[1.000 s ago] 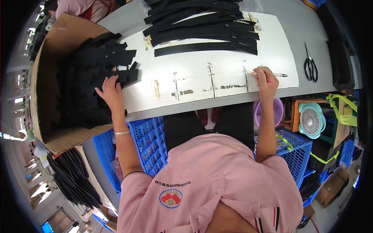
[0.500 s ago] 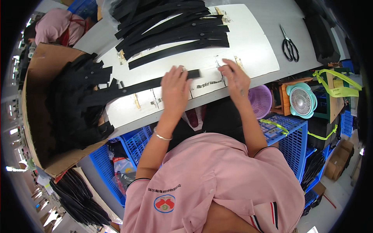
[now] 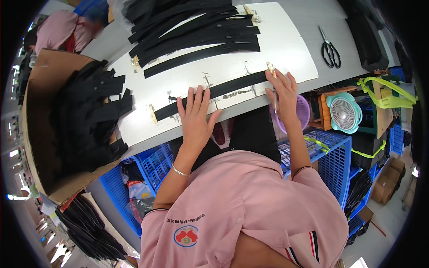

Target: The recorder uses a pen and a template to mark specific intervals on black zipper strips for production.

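A black fabric strip lies flat across the white marked board near its front edge. My left hand rests on the strip left of its middle, fingers spread and flat. At the strip's right end, my right hand touches it with its fingertips. A slim pen-like tool is tucked in that right hand; its exact kind is hard to make out. Beyond the hands, several more black strips lie in an overlapping pile on the board.
A cardboard box full of black strips stands at the left. Black-handled scissors lie at the back right. A purple basket, a turquoise fan and blue crates stand right of me. Another person is at the far left.
The strip has come out of the box and now lies straight on the board. My left hand has opened flat on it, and my right hand has moved onto its right end.
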`<state>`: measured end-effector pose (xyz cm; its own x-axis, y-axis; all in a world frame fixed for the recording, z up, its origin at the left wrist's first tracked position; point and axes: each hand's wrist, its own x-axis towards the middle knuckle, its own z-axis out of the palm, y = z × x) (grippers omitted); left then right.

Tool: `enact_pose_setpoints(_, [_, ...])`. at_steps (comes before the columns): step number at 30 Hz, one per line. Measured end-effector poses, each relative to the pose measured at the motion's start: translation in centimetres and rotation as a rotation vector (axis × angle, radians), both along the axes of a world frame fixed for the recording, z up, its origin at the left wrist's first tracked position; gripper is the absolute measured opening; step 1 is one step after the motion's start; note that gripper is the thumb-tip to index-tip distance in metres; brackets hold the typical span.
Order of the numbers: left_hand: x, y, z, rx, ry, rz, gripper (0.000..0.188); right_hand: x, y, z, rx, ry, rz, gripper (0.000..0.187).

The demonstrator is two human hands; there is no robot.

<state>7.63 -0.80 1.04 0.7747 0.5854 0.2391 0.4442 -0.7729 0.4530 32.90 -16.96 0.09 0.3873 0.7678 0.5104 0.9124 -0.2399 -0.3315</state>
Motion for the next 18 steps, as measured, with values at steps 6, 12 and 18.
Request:
enact_pose_setpoints(6, [-0.3,-0.5,0.5,0.081,0.18,-0.028,0.065,-0.3,0.5,0.0,0.035,0.025,0.017,0.039])
enact_pose_setpoints(12, [-0.2,-0.5,0.5,0.075,0.168,-0.026,0.065,-0.9,3.1,4.0,0.167,0.275,0.003,0.023])
enact_pose_setpoints(18, [0.0,-0.5,0.4,0.076,0.166,-0.015,0.066,0.3,5.9,1.3,0.084,0.766,0.067,0.015])
